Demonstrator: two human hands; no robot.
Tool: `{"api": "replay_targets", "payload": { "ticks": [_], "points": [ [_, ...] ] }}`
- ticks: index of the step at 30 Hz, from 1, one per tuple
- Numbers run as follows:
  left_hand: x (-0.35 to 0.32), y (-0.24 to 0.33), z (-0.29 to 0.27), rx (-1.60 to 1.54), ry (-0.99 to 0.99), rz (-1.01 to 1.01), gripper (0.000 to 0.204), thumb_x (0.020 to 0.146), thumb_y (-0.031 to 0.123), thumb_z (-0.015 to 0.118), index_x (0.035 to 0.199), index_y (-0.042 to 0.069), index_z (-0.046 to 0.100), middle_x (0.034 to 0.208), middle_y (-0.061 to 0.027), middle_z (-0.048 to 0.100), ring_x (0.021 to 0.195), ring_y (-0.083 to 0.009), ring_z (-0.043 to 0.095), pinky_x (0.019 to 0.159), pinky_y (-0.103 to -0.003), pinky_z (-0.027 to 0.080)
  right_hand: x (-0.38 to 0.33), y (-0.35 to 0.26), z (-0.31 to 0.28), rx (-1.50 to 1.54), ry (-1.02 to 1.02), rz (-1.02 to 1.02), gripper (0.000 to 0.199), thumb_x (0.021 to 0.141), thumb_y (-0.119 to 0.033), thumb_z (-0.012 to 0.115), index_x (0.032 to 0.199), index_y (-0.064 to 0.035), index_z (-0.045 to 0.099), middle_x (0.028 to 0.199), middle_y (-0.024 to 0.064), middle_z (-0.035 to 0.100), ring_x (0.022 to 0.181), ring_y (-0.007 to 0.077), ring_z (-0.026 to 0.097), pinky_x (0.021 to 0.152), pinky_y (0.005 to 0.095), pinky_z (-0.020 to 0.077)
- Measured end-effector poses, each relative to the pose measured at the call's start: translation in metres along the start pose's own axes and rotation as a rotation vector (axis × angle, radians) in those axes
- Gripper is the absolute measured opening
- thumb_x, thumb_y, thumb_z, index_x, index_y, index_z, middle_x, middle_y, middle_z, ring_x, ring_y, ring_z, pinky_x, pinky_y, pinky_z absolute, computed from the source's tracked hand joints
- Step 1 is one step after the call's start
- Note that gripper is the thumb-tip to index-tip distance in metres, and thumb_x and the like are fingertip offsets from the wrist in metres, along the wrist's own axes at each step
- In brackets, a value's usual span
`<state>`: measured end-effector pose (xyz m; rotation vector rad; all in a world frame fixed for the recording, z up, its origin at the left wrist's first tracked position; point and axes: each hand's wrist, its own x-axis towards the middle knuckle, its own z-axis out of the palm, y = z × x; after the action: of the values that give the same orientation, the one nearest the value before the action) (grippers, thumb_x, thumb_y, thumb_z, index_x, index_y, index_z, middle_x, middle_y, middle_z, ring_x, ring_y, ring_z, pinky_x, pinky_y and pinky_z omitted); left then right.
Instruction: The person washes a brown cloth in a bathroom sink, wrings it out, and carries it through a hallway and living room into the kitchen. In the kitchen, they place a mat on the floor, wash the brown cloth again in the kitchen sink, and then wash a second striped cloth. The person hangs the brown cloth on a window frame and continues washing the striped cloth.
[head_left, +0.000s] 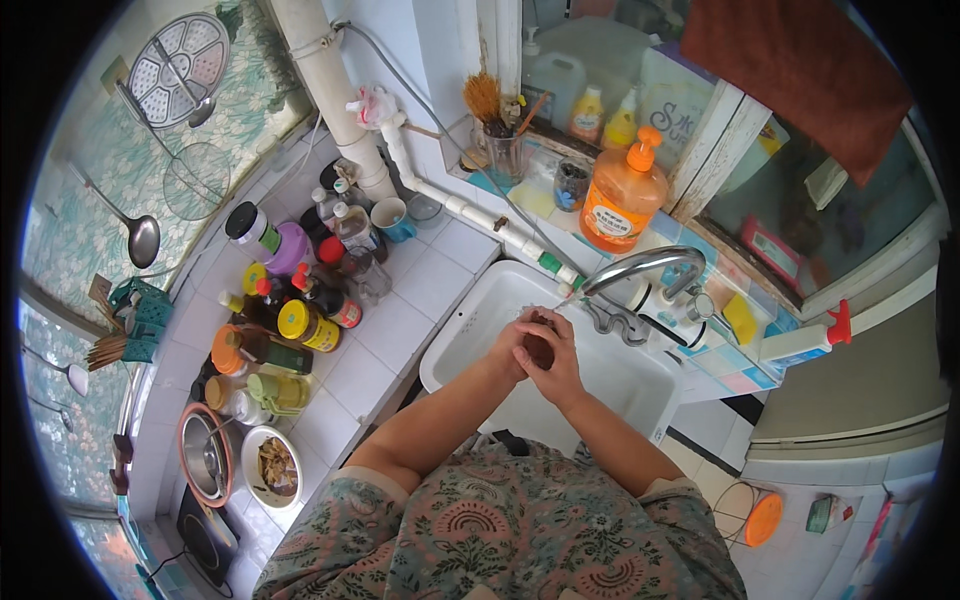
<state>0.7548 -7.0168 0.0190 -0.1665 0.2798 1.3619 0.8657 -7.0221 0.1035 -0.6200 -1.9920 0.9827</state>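
Both hands are over a white sink [465, 335], close below the chrome tap [650, 262]. My left hand [509, 345] and my right hand [556, 368] are cupped together, fingers curled around a small dark reddish-brown roundish thing [539, 347]. The fingers cover most of it, so its kind does not show. What looks like a thin stream of water meets the fingertips from the tap.
Left of the sink, a tiled counter [400, 300] bears several sauce bottles and jars [310, 325], a white bowl of food [272, 467] and a metal basin [205, 455]. Behind the tap stand an orange pump bottle [620, 200], a yellow sponge [740, 318] and a spray bottle [800, 345].
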Motion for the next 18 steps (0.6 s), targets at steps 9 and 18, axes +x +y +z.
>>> {"api": "replay_targets", "payload": {
  "ticks": [9,18],
  "points": [
    [0.007,-0.011,0.006,0.396,0.132,0.220,0.031,0.092,0.034,0.035,0.100,0.012,0.056,0.094,-0.0064,0.059,0.085,-0.0228,0.057,0.072,-0.037,0.047,0.016,0.029,0.026,-0.061,0.246,0.333,0.026,0.077,-0.026,0.069,0.086,-0.0027,0.060,0.093,0.0132,0.060,0.092,0.0306,0.055,0.082,0.0387,0.0431],
    [-0.040,0.005,0.061,0.707,0.665,0.063,0.034,0.091,0.041,0.046,0.103,0.010,0.055,0.097,-0.0064,0.060,0.087,-0.0215,0.059,0.068,-0.034,0.054,0.035,0.087,0.031,0.736,0.558,1.040,0.024,0.088,-0.030,0.058,0.087,-0.0063,0.059,0.081,0.0060,0.060,0.075,0.0183,0.057,0.067,0.0352,0.0472]
  ]
}}
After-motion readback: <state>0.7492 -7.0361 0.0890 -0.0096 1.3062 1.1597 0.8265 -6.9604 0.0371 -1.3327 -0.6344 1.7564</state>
